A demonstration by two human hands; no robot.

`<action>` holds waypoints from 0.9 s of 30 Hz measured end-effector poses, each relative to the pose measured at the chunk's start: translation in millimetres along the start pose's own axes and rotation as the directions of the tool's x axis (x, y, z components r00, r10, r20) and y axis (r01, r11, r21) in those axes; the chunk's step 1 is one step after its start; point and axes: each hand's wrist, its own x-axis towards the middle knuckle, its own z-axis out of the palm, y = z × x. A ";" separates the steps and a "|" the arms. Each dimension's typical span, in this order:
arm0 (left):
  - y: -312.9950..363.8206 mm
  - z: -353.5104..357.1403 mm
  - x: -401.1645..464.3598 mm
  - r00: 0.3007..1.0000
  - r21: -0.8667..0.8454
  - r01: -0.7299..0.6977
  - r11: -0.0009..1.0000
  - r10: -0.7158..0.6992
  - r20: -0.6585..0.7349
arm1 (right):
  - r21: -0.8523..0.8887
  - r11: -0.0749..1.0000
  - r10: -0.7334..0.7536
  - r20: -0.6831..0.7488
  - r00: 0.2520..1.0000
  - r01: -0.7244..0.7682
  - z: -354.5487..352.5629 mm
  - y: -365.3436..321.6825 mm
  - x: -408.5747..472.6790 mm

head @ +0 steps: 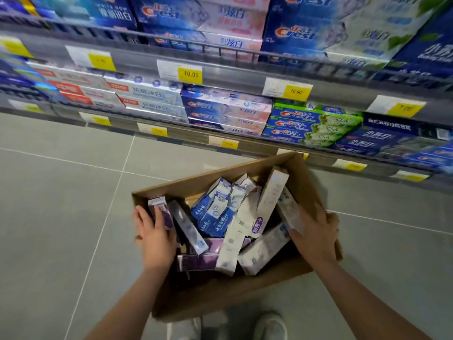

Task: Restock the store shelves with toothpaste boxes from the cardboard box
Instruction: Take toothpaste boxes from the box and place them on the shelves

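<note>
An open cardboard box (215,174) sits low in front of me, over the grey floor. It is filled with several loose toothpaste boxes: blue ones (215,213) in the middle, long white ones (272,192) leaning to the right, purple ones (196,262) at the near side. My left hand (154,233) grips the box's left wall, its fingers lying on a small purple toothpaste box (160,208). My right hand (316,231) grips the right wall, with fingers outside and the thumb by a white box. The store shelves (232,72) rise just beyond.
The shelves hold stacked toothpaste: blue and green Crest boxes (311,126), pink-white ones (228,111), red-white ones (147,99). Yellow price tags (190,74) line the shelf rails. Grey floor tiles (61,204) spread to the left. My shoes (269,325) show below the box.
</note>
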 end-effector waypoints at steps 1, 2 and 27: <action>4.9 -2.9 15.2 0.999 0.007 -0.037 0.999 0.037 -0.006 | 0.030 1.000 -0.003 -0.016 1.000 0.004 2.0 3.1 1.7; 10.7 -6.5 32.5 0.997 0.018 -0.076 0.997 0.076 -0.011 | 0.042 0.999 -0.007 -0.032 0.999 0.008 4.7 6.6 1.9; -33.8 -114.8 85.4 0.975 -0.188 -0.171 0.967 0.194 0.111 | 0.632 0.774 -0.326 0.354 0.876 0.033 -33.1 -206.4 -3.3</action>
